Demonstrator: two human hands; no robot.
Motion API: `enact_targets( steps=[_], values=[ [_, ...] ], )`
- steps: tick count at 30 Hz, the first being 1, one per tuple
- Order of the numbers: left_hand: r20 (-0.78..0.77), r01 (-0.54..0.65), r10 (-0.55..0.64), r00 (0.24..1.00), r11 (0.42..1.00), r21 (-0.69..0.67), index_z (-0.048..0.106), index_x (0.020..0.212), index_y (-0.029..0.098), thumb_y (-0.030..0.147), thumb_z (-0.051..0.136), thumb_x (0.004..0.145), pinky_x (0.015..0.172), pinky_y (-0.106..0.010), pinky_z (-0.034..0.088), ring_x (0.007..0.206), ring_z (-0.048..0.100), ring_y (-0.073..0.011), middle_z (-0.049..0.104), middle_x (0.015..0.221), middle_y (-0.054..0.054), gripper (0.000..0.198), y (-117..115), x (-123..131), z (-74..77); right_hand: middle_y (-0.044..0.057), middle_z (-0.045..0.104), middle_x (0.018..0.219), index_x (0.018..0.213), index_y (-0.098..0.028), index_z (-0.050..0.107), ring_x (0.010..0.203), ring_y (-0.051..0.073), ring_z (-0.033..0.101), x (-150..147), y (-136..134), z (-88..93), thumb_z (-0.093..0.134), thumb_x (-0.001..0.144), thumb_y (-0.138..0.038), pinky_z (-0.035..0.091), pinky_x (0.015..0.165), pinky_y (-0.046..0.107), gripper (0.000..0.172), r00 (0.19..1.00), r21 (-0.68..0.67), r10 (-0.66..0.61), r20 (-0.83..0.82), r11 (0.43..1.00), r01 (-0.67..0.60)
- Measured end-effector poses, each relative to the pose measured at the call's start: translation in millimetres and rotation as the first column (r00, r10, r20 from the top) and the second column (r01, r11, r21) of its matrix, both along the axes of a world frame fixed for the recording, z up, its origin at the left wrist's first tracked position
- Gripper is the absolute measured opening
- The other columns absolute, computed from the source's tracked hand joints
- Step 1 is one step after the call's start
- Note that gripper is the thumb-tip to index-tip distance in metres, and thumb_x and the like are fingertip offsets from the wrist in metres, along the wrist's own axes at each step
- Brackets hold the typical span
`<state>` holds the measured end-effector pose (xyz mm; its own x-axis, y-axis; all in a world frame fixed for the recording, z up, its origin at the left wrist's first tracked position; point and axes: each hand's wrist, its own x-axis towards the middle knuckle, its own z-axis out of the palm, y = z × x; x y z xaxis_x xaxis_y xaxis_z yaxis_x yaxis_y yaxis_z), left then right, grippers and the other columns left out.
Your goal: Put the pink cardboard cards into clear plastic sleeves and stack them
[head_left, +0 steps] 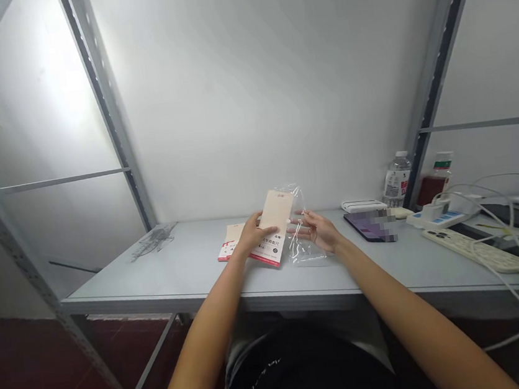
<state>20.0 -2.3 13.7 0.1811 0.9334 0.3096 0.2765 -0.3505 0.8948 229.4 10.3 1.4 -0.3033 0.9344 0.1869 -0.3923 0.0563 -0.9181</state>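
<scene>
Head view: the fingers [257, 224] of your left hand [252, 238] are closed around a printed card [275, 214], gripping it near its left edge, with the cream end tilted up and the red-trimmed end pointing down toward you. Your right hand [317, 230] is nearly closed, its thumb and fingers [303, 229] pinching the side of a clear plastic bag [304, 249]. The bag's upper part stands behind the card, touching or just beside it, and its lower part reaches down toward the tabletop.

Just left of your left hand, a small stack of red-and-white printed leaflets [229, 243] lies on the grey table [156, 275], partly tucked beneath the held card. Farther left lies a crumpled tangle of thin clear plastic [155, 241].

To your right are a purple tablet [366, 227], partly blurred, and a white box [364, 205]. Beyond them stand a water bottle [396, 180] and a red-filled bottle [435, 177], near a power strip [435, 219] and tangled white cables [501, 217].
</scene>
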Motion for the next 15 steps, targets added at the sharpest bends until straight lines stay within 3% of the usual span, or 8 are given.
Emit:
enact_targets(
  steps=[9,15],
  values=[
    [0.017,-0.055,0.053,0.998,0.996,0.074,0.041,0.122,0.023,0.042,0.064,0.067,0.058,-0.025,0.049,0.077,0.061,-0.0169,0.06,0.103,-0.008,0.063,7.5,0.4,-3.0,0.012,0.062,0.106,0.107,-0.021,0.05,0.079,0.023,0.067,-7.4,-7.8,1.4,0.045,0.084,-0.042,0.054,0.072,0.039,0.032,0.989,-0.032,0.114,0.095,0.993,-0.112],
    [0.023,-0.088,0.086,0.996,0.989,0.117,0.042,0.122,0.023,0.041,0.063,0.068,0.062,-0.026,0.048,0.08,0.06,-0.0174,0.06,0.102,-0.008,0.061,6.6,1.8,-1.5,0.011,0.061,0.107,0.105,-0.02,0.053,0.078,0.022,0.067,-9.2,-6.5,-2.4,0.052,0.081,-0.038,0.056,0.067,0.034,0.03,0.98,-0.018,0.135,0.144,0.991,-0.134]
  ],
)
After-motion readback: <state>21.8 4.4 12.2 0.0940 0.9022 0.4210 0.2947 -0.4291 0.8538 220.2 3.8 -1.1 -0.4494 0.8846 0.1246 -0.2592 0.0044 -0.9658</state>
